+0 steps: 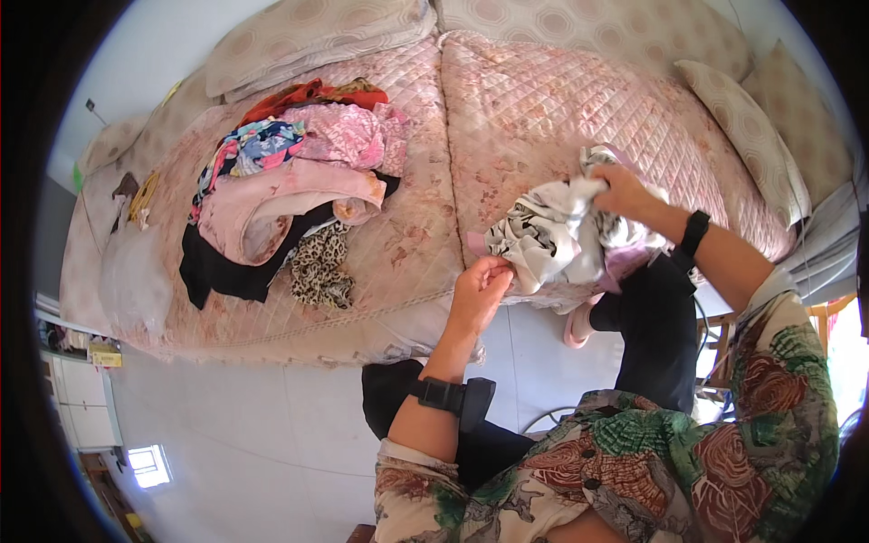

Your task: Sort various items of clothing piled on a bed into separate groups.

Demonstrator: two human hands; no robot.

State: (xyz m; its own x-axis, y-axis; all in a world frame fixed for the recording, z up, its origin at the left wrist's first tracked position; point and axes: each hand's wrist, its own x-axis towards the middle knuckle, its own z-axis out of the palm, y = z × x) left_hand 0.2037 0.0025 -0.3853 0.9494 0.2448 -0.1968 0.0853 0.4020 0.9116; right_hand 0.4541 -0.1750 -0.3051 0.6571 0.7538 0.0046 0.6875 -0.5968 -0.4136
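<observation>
A bunched white garment with dark print and pale purple parts lies at the near edge of the quilted sofa seat. My left hand pinches its near left edge, fingers closed on the cloth. On its upper right side my right hand grips a fold, with the fingers partly hidden by the cloth. To the left is a heap of clothes: a pink garment, a black piece, a leopard-print cloth, a pink patterned piece, a blue floral piece and a red one.
The pink quilted cover spans the seat, with a seam down its middle. Patterned cushions line the back, and more cushions lean at the right. A clear plastic bag lies at the far left. A white cabinet stands beyond the tiled floor.
</observation>
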